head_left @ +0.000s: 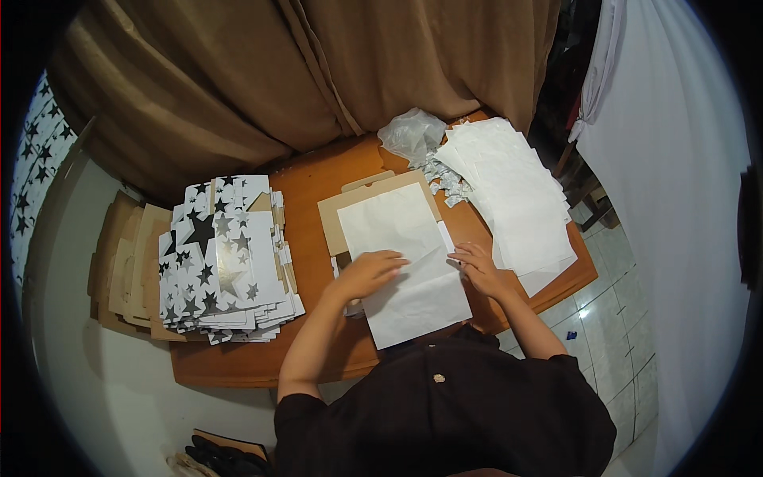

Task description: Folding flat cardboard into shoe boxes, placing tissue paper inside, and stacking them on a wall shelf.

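A sheet of white paper (397,226) lies over a flattened cardboard box (330,219), whose brown inner side shows along the top and upper left. My left hand (372,273) rests on the paper's left part, fingers stretched out and holding nothing. At the right edge of the sheet is my right hand (479,269), its fingers apart and lightly bent beside a white side flap (445,236). A small dark spot shows by its fingertips, too small to name. Faint creases cross the sheet between both hands.
Left on the wooden table (302,179) stands a stack of star-printed flat boxes (222,262). Brown cardboard pieces (127,270) lean beside it. White paper sheets (509,191) are fanned out at the right, near small silvery pieces (449,181) and a clear plastic bag (413,135).
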Demonstrator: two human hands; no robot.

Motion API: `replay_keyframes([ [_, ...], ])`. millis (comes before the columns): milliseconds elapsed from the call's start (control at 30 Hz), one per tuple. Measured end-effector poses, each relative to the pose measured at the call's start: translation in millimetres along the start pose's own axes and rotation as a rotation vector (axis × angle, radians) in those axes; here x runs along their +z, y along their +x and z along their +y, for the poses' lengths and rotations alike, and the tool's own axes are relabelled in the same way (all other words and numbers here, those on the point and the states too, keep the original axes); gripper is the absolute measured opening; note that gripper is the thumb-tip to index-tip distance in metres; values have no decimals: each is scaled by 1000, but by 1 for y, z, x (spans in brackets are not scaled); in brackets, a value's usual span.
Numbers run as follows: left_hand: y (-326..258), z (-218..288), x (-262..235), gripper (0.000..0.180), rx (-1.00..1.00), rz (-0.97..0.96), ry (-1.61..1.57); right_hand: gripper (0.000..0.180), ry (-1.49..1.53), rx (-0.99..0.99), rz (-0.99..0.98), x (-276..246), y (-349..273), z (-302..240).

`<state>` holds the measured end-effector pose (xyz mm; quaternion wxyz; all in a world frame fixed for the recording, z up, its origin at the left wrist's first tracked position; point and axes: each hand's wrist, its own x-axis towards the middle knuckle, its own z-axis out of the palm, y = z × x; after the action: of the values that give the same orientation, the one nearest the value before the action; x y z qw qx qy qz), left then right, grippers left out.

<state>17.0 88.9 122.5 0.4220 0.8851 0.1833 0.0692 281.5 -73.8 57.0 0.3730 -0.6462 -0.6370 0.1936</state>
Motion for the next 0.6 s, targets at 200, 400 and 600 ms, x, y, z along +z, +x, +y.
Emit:
replay_keyframes([
  [200,33,-21,35,48,59,-338,390,34,-159,88,-118,7,1,-26],
  [400,36,-60,48,52,-22,-362,357,36,-188,90,-241,10,3,-33],
  [600,40,-96,65,56,-86,-517,340,34,-157,89,-235,6,18,-39],
])
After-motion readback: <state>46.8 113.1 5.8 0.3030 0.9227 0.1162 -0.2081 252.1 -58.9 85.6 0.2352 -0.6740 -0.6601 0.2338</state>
